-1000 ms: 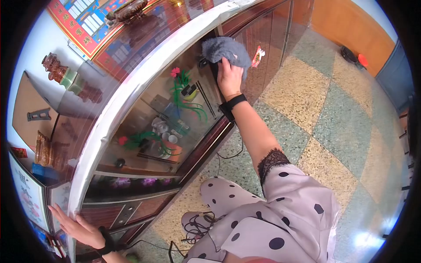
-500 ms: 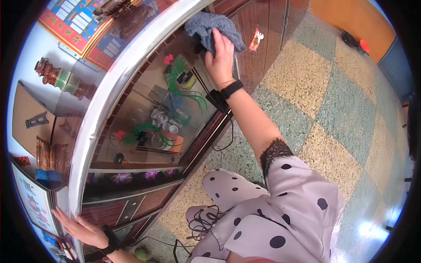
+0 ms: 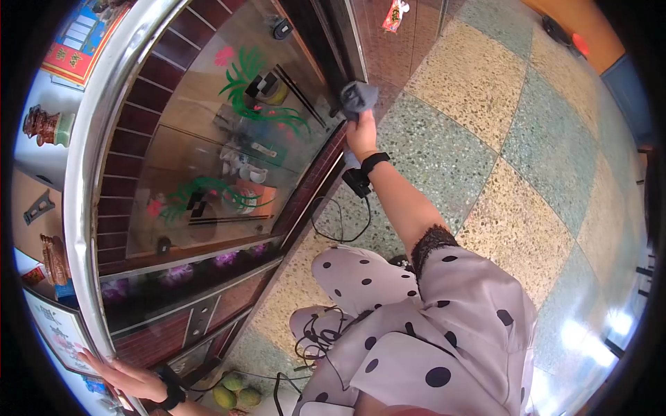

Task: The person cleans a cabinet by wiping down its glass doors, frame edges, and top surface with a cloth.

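My right hand (image 3: 362, 137) is closed on a bunched grey cloth (image 3: 358, 97), at the lower edge of a glass-fronted cabinet. The cabinet's glass panel (image 3: 201, 139) carries green leaf and pink flower decorations; cups and bowls show dimly behind it. Near the lower left, my left hand (image 3: 128, 376) lies with fingers stretched out on or beside the cabinet's pale top edge (image 3: 83, 229). I cannot tell how firmly it presses there. A black strap is on each wrist.
A black adapter (image 3: 356, 182) and its cable are by the cabinet's base. Several green fruits (image 3: 236, 392) lie on the floor at lower left. On the cabinet top stand a brown and green ornament (image 3: 52, 127) and a framed picture (image 3: 59, 329). Checkered floor tiles (image 3: 472, 83) spread to the right.
My right hand has brought the cloth down from the upper glass to the cabinet's lower edge, bunching it smaller. The view has shifted; my left hand stays near the top edge.
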Demonstrator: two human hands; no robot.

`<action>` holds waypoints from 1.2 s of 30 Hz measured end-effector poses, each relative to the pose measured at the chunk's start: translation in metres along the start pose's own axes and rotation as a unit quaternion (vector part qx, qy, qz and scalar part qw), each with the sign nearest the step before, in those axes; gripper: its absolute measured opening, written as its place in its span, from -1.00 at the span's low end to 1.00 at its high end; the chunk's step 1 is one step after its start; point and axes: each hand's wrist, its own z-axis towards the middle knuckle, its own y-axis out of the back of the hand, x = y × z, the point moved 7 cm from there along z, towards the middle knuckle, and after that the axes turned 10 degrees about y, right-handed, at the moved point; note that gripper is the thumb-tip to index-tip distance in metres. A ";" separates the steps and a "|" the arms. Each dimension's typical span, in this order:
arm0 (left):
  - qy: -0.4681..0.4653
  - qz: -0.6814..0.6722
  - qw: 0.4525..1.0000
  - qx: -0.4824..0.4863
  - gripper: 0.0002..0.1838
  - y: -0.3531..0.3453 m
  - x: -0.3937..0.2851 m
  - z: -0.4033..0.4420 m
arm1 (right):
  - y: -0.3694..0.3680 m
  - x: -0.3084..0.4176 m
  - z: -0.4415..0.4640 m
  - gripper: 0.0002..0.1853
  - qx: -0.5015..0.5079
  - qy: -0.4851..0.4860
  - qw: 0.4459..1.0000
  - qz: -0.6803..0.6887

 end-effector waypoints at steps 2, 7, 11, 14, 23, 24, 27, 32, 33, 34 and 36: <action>0.006 -0.007 1.000 0.000 -0.41 0.001 -0.002 -0.001 | 0.018 0.027 0.022 -0.56 -0.030 0.016 0.999 0.019; 0.030 -0.024 0.999 0.006 -0.45 0.008 -0.013 0.002 | 0.058 0.147 0.134 -0.45 -0.034 0.237 0.971 0.018; 0.028 -0.024 0.999 0.007 -0.46 0.017 -0.035 0.011 | 0.051 0.187 0.211 -0.44 -0.074 0.364 0.927 -0.056; 0.023 -0.016 1.000 0.000 -0.45 0.018 -0.036 0.012 | 0.044 0.147 0.263 -0.49 -0.087 0.334 0.936 -0.067; 0.043 0.006 0.999 0.021 -0.42 0.011 -0.026 0.007 | 0.012 0.048 0.166 -0.81 -0.061 0.187 0.970 -0.144; 0.037 -0.017 0.999 0.017 -0.42 0.009 -0.024 0.008 | 0.000 0.035 0.135 -0.81 0.023 0.105 0.981 -0.160; 0.023 -0.050 0.998 0.025 -0.46 0.008 -0.024 0.005 | -0.003 0.003 0.078 -0.82 0.073 0.061 0.984 -0.148; 0.031 -0.071 0.997 0.020 -0.44 0.008 -0.025 0.004 | 0.020 -0.002 0.103 -0.78 0.043 0.052 0.985 -0.156; 0.023 -0.073 0.997 0.018 -0.44 0.007 -0.024 0.004 | 0.022 0.007 0.111 -0.76 0.076 0.013 0.982 -0.170; 0.018 -0.072 0.997 0.016 -0.43 0.006 -0.022 0.003 | 0.019 0.011 0.115 -0.74 0.058 0.009 0.986 -0.156; 0.019 -0.056 0.998 -0.001 -0.44 0.006 -0.027 0.005 | 0.009 0.045 0.116 -0.72 0.026 0.087 0.985 -0.145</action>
